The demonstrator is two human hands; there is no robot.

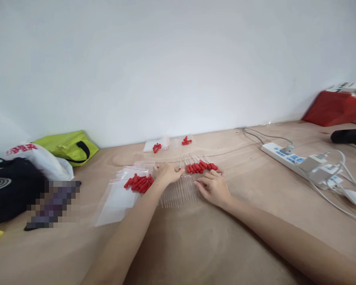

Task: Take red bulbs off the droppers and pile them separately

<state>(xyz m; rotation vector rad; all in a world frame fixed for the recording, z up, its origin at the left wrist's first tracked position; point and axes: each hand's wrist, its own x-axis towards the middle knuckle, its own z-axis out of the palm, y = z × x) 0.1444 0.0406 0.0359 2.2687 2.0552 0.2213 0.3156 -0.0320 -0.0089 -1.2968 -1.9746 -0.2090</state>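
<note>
The left grip point(165, 174) is held palm down over the far left ends of a row of thin clear tubes point(179, 192), its thumb stretched toward the right grip point(214, 188). A tiny red spot is seen at that thumb's tip, but whether anything is pinched there cannot be made out. The right grip is rested at the right edge of the same row with its fingers loosely bent, and whether its fingertips are closed on a tube cannot be told either. The clear tubes are laid side by side between the two grips and slightly nearer the body.

Just beyond the right grip, a cluster of red-bulbed tubes point(199, 167) is laid out, the bulbs turned toward the fingers and the thin stems pointed away. To the left of the left grip, a heap of red bulbs point(139, 183) is seen over clear zip bags point(111, 206) (on top of them or inside, it is hard to say). Farther beyond both grips, two smaller groups, a left bunch point(157, 148) and a right bunch point(186, 140), are set near the wall point(178, 71).

Well to the right of the right grip, a white power strip point(277, 152) is placed on the counter point(192, 241), with chargers point(314, 163) plugged in. Well left of the left grip, a lime-green bag point(68, 143) and a black bag point(14, 190) are stood.
</note>
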